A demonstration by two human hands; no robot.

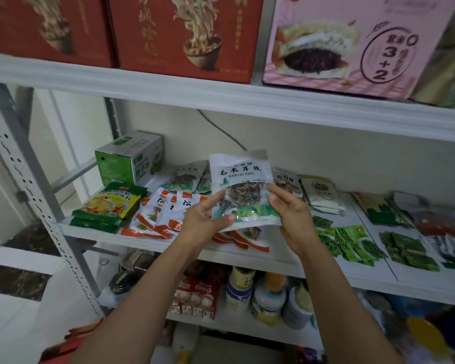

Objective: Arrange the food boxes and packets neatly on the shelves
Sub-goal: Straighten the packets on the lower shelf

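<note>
Left hand (pixel 202 222), right hand (pixel 292 214) curled round lower edges of mushroom packet (pixel 241 179), held upright; orange-white packets (pixel 163 214) lain beneath it, green box (pixel 129 158) behind-left.

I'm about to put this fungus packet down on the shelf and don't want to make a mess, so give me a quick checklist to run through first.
1. Grip: left hand and right hand both hold the fungus packet by its lower part: ok.
2. Packet upright, label facing you: ok.
3. Matching packets found, lying at the back of the middle shelf: ok.
4. Free spot beside that pile: hidden behind the held packet: cannot tell.
5. Front row tidy: the orange-white packets under your hands overlap unevenly: not ok.
</note>
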